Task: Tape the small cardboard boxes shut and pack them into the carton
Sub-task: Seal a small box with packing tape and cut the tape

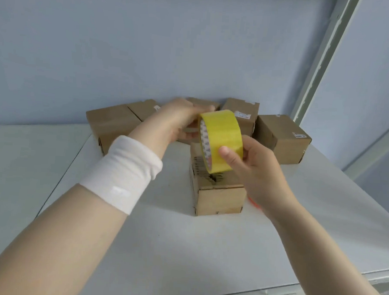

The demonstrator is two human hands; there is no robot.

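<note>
head view, looking forward and down onto a white table (206,242) set against a pale blue wall (127,42).

centre: yellow tape roll (221,135), held upright on edge above the near small box (218,193), face of the roll turned left. whether roll and box touch cannot be told.

right hand (255,171): thumb pressed on the yellow outer band near its lower edge, fingers wrapped behind the roll; closed in a pinch on the roll.

left hand (179,121): reaching in from the left, white wristband (124,173) on the forearm; fingers curled at the far, upper side of the roll. blurred; exact contact between fingertips and roll cannot be told, nor whether a loose tape end is gripped.

near small box: brown cardboard, standing alone at table centre, top flaps closed, torn corrugated patch on its upper face just under the roll.

far row, along the wall: left box (109,124) at far left; second box (143,109) just beside it, partly hidden by the left hand; third box (202,102) mostly hidden behind the hand; labelled box (242,116) right of centre, white label on its near face; right box (284,138) at far right, small label on its top.

small orange item (254,203): on the table just right of the near small box, mostly hidden behind the right wrist; identity cannot be told.

upper right: pale metal frame upright (324,59).
</note>
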